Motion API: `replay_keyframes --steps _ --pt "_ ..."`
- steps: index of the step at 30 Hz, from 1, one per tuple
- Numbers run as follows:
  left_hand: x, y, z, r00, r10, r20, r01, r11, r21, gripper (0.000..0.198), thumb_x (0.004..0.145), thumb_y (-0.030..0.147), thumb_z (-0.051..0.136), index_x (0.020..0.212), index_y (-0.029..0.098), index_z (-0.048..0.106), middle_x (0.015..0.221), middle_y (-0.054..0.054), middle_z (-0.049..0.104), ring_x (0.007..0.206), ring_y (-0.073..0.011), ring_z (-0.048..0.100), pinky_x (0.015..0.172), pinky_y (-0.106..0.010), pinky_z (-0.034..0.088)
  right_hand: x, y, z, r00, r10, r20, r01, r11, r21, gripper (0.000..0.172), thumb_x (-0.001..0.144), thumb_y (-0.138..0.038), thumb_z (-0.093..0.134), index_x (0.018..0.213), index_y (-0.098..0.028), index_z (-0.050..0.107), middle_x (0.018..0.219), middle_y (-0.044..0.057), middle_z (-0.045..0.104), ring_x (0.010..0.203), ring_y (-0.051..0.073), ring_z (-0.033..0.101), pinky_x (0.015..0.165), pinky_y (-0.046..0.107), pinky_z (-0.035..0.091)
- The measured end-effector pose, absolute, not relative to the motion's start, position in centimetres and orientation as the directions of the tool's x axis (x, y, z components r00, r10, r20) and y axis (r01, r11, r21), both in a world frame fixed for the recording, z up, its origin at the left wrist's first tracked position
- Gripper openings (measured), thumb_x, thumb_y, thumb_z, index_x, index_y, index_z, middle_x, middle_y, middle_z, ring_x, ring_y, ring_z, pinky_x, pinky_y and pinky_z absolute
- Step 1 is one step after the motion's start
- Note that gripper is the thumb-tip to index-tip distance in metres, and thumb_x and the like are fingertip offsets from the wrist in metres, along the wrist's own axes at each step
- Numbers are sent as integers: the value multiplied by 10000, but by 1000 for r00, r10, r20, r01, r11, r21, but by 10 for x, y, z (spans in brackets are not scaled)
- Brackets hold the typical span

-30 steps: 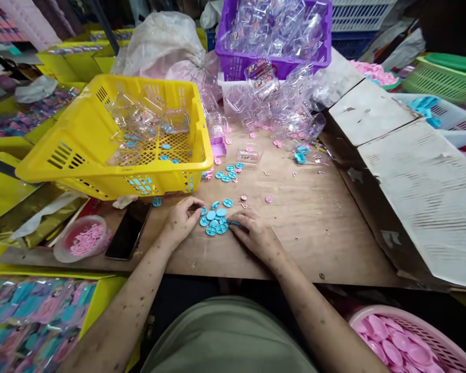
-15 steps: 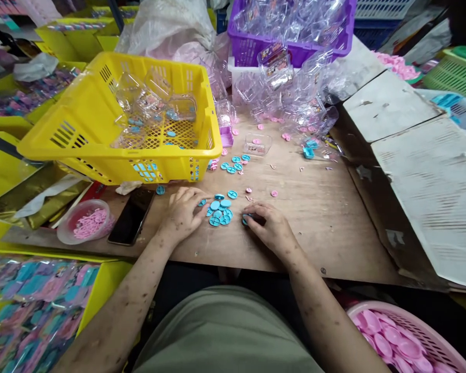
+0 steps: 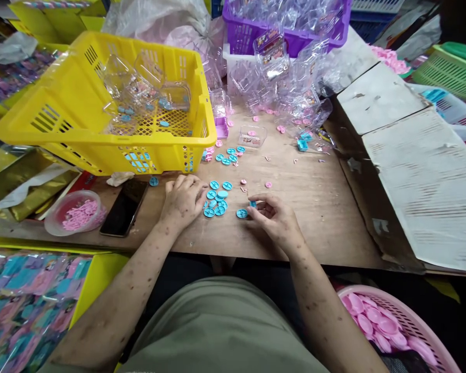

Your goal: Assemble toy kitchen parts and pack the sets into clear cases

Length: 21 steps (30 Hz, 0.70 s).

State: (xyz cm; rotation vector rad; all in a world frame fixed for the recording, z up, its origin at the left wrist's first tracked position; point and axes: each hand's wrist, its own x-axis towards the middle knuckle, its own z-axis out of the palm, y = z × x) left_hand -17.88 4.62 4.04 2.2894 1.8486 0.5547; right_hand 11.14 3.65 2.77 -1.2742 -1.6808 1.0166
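Note:
Several small round blue plastic discs with cross ribs (image 3: 220, 210) lie in a loose cluster on the wooden table. Palm down at the left side of this cluster rests my left hand (image 3: 183, 201), its fingers loosely bent and apart from the thumb; a blue disc partly shows by the thumb. My right hand (image 3: 274, 217) pinches a small blue piece (image 3: 252, 204) between thumb and forefinger, seemingly another disc on edge. Just left of the right thumb, a single blue disc (image 3: 242, 213) lies flat. Tiny pink parts (image 3: 243, 182) are scattered beyond the hands.
A yellow basket (image 3: 101, 135) with clear plastic cases stands at the left, behind a phone (image 3: 125, 208) and a tub of pink pieces (image 3: 74, 212). Clear cases heap up below a purple crate (image 3: 287, 44). Cardboard (image 3: 419, 181) borders the right; a pink basket (image 3: 423, 326) sits below.
My right hand has lifted a little, with a blue piece showing in its pinch and a disc lying beside it. Several discs by my left hand have shifted. The camera view has moved slightly.

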Motion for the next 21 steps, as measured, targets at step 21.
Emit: replay_keyframes --steps 21 --pt "-194 35 43 317 934 168 857 -358 370 313 1106 330 551 1278 196 776 1210 -139 766 1167 -350 701 987 -496 512 120 46 13 -283 959 23 204 83 -975 533 887 -729 895 1176 -283 859 1216 81 854 1091 298 824 1017 462 694"
